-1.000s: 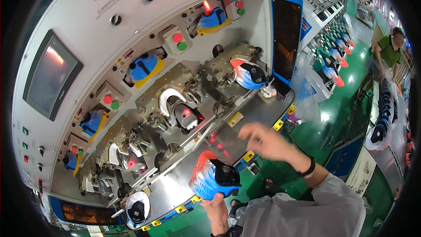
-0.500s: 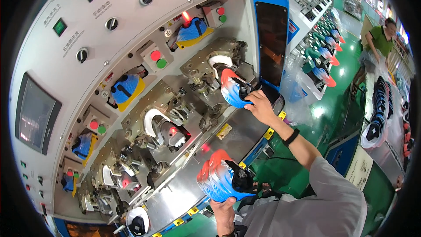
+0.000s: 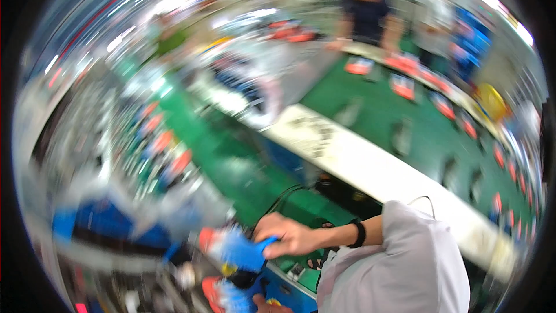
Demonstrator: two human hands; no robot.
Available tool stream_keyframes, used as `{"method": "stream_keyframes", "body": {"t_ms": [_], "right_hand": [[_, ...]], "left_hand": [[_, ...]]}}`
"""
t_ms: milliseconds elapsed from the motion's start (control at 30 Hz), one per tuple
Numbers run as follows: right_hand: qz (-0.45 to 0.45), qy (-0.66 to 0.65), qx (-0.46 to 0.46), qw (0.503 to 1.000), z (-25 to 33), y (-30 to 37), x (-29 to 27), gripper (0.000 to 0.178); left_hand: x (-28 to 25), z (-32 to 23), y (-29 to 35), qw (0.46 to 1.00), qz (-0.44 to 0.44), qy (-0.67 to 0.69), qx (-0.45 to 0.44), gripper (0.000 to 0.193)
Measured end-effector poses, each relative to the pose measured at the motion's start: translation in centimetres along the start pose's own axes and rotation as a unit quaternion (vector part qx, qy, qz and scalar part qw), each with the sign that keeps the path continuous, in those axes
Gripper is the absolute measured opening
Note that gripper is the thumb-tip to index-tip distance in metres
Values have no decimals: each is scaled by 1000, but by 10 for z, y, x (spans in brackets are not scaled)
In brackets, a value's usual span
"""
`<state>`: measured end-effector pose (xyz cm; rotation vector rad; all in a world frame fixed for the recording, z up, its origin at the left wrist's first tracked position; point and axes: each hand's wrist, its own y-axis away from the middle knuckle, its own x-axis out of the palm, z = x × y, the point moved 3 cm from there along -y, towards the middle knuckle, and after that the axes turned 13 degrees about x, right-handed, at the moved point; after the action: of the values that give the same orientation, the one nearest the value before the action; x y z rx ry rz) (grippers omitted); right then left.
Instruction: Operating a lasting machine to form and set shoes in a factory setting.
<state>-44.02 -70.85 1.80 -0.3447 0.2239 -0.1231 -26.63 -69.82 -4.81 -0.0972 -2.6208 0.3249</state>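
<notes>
Head swung away from the grey machine panel since a second ago; view now heavily blurred, so work likely between stations. Right hand (image 3: 286, 236) closed on the heel of a blue and orange sports shoe (image 3: 234, 247), lifted off its clamp. Left hand (image 3: 267, 305) barely visible at lower edge, gripping a second blue shoe (image 3: 227, 295), apparently. No containers discernible; green conveyor (image 3: 405, 116) carrying orange shoes beyond

Bright overhead light glares at twelve and two o'clock; heavy motion blur smears everything from nine to six o'clock, fisheye bending darkens the rim, nothing is truly sharp
</notes>
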Motion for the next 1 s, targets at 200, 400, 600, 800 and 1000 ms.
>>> {"method": "stream_keyframes", "body": {"t_ms": [200, 400, 600, 800, 1000], "right_hand": [[-50, 124, 77, 988, 19, 125, -73, 24], [-269, 167, 160, 935, 8, 229, -179, 24], [-578, 281, 181, 744, 20, 407, -306, 26], [-655, 499, 408, 394, 42, 620, -351, 24], [-614, 545, 476, 314, 29, 719, -360, 25]], "left_hand": [[142, 64, 54, 946, 268, 66, -168, 52], [252, 115, 135, 872, 408, 76, -261, 52], [348, 159, 219, 781, 521, 81, -336, 52], [409, 187, 280, 714, 581, 82, -381, 51], [442, 201, 298, 691, 602, 76, -394, 51]]}}
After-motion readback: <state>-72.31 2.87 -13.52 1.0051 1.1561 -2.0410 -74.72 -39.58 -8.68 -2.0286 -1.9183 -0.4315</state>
